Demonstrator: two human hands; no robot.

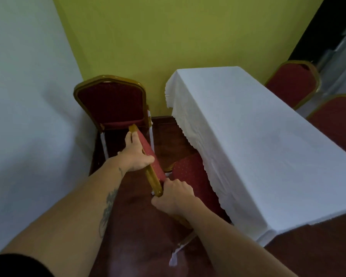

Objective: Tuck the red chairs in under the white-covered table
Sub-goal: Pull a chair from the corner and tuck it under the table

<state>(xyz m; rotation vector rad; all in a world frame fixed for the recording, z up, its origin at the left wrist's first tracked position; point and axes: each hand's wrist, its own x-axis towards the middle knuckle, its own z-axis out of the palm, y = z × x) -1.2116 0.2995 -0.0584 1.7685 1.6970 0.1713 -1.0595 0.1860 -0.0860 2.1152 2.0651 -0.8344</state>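
We have both hands on the gold-framed backrest of a red chair [148,154] at the long side of the table [258,140]. Our left hand [135,156] grips the top rail, thumb on the near side and fingers [131,136] curled over the red padding. Our right hand [173,196] is clamped on the rail's nearer end, fingers wrapped around the gold frame. The backrest shows nearly edge-on, running from the near hand toward the corner. The chair's red seat [190,172] already sits partly under the hanging edge of the white tablecloth [198,136], its far side hidden beneath the cloth. One chair leg with a white foot [173,258] shows low on the dark red floor [138,236].

A second red chair [110,100] stands in the corner, its back near the green wall [178,37] and beside the white wall [24,96], well clear of the table's end. Two more red chairs [294,84] stand on the table's far side, backrests close to the tablecloth. A tattoo [108,208] runs along our left forearm.
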